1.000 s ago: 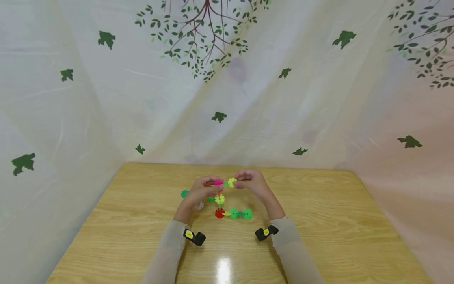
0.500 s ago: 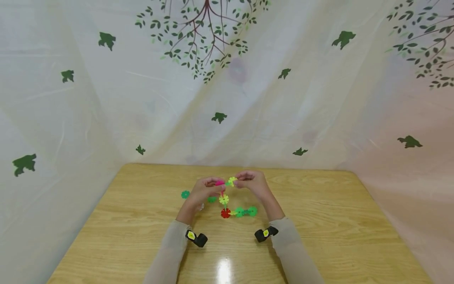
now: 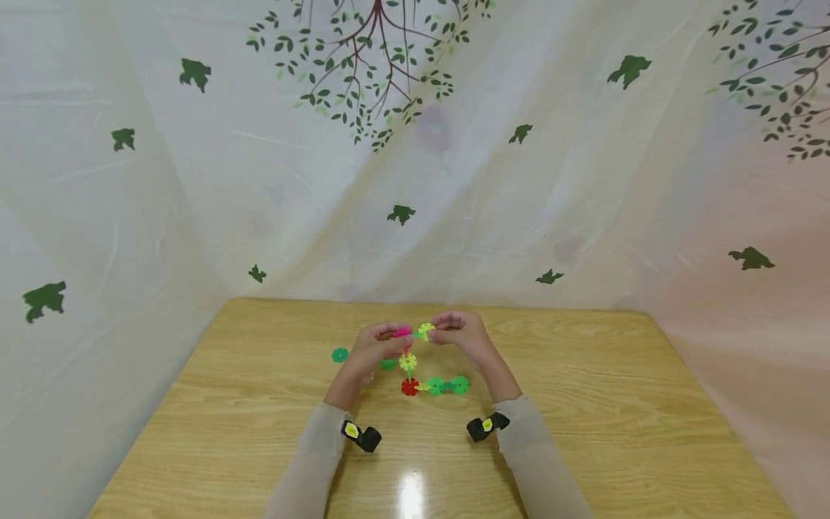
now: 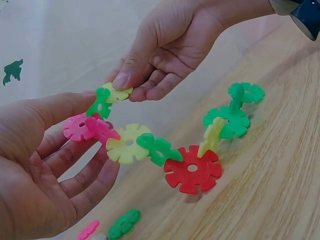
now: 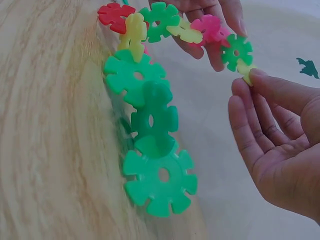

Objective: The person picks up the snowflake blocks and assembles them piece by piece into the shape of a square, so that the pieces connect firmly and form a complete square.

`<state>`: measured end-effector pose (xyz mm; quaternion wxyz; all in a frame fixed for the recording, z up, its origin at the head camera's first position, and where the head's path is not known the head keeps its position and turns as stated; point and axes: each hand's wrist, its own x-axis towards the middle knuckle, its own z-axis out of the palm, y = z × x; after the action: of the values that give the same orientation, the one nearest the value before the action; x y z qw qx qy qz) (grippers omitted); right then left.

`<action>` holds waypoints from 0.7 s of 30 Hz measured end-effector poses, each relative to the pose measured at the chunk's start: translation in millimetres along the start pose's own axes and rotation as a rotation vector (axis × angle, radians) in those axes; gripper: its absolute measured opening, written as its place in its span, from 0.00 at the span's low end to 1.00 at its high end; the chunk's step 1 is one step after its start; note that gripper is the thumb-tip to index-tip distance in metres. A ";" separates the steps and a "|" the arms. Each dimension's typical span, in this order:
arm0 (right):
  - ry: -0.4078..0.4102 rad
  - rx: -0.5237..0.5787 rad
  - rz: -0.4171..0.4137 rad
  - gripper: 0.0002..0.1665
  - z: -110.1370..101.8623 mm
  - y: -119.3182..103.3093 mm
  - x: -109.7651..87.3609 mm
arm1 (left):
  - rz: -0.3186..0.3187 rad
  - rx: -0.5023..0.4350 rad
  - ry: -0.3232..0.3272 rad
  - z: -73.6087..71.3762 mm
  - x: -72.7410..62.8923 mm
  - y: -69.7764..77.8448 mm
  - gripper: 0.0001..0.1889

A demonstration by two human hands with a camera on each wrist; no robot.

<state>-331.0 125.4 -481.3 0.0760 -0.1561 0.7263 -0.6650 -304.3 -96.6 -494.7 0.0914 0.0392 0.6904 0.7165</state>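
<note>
A chain of slotted, flower-shaped plastic discs hangs between both hands above the table. My left hand (image 3: 377, 346) grips the chain near its pink disc (image 4: 76, 128), with the thumb beside a green disc (image 4: 100, 102). Thumb and fingers of my right hand (image 3: 463, 337) pinch the yellow disc (image 5: 246, 69) at the chain's end, which is joined to that green disc. Below the left hand run a yellow disc (image 4: 129, 144), a green one (image 4: 159, 149) and a red disc (image 4: 194, 170). From the red disc the chain turns right to several green discs (image 5: 162, 175).
Loose discs lie left of the chain on the wooden table (image 3: 583, 432): a green disc (image 3: 340, 355), another green disc (image 4: 124, 223) and a pink disc (image 4: 88, 230). A whitish one is mostly hidden by the left wrist. A printed cloth (image 3: 311, 216) hangs behind the table.
The lower chain swung to the right, then slightly back and up. My left hand shifted a little to the right. Both hands keep their hold.
</note>
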 end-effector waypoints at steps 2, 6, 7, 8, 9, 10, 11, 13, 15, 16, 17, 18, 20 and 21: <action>-0.013 -0.015 0.013 0.17 -1.1 -0.5 0.0 | 0.000 -0.001 0.001 0.3 0.3 -0.2 0.19; -0.022 -0.045 0.026 0.16 -3.5 -3.4 -1.2 | -0.008 0.000 -0.003 1.2 0.9 -0.2 0.21; -0.020 -0.052 0.027 0.15 -3.9 -4.6 -0.8 | -0.011 -0.003 -0.003 0.9 1.3 0.7 0.21; -0.018 -0.058 0.026 0.15 -4.6 -4.9 -1.3 | -0.013 -0.001 -0.002 1.0 0.9 1.2 0.22; -0.015 -0.064 0.026 0.15 -5.0 -5.8 -2.3 | -0.016 0.001 0.000 1.2 0.5 1.9 0.22; -0.012 -0.072 0.025 0.15 -5.4 -6.3 -3.2 | -0.019 0.002 0.004 1.2 0.4 2.8 0.22; -0.007 -0.078 0.024 0.15 -5.8 -6.7 -3.9 | -0.020 0.003 0.010 1.0 0.4 4.0 0.22; 0.007 -0.085 0.020 0.16 -6.0 -7.1 -5.1 | -0.020 0.012 0.013 -0.1 0.9 7.3 0.22; 0.023 -0.095 0.013 0.16 -5.2 -8.1 -6.5 | -0.017 0.027 0.013 -2.4 2.0 11.1 0.22; 0.030 -0.102 0.006 0.15 -4.7 -8.6 -6.9 | -0.015 0.031 0.011 -3.9 2.6 13.0 0.22; 0.036 -0.108 -0.002 0.15 -3.6 -9.8 -7.6 | -0.013 0.038 0.009 -5.4 3.2 14.8 0.22; 0.040 -0.119 -0.013 0.15 -2.1 -11.4 -8.4 | -0.013 0.046 0.009 -7.0 3.8 16.5 0.22; 0.032 -0.140 -0.048 0.14 1.7 -13.8 -9.6 | -0.012 0.060 0.015 -10.7 5.4 19.1 0.23; 0.023 -0.148 -0.065 0.14 4.8 -15.3 -10.4 | -0.014 0.064 0.023 -11.9 6.0 20.7 0.23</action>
<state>-317.8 123.3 -467.7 0.0342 -0.1770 0.7689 -0.6135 -314.0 -107.8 -475.0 0.0872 0.0290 0.7144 0.6936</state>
